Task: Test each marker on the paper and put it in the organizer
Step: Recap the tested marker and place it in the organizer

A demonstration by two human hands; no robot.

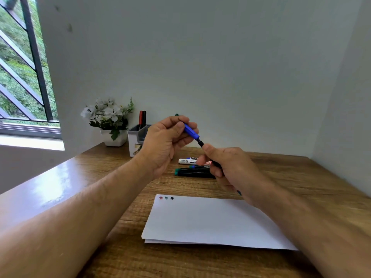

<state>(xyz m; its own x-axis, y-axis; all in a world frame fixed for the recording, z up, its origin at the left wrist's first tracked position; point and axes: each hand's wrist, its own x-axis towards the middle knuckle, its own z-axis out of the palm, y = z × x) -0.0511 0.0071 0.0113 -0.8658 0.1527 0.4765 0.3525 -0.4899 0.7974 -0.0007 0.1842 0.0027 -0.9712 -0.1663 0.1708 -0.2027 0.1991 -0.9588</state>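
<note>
above the middle of the wooden desk, seen from the head camera, both hands meet in the air. the left hand has its fingers curled round a blue cap, and the right hand grips the dark barrel of a marker, whose neck shows between cap and thumb; whether the cap is fully seated cannot be told. near the person lies the white paper, with three small scribbles, red, green and black, at its far left corner. beyond it, loose markers lie side by side on the desk. farther left stands the grey organizer, holding a red and a black marker upright, just right of a white flower pot.
</note>
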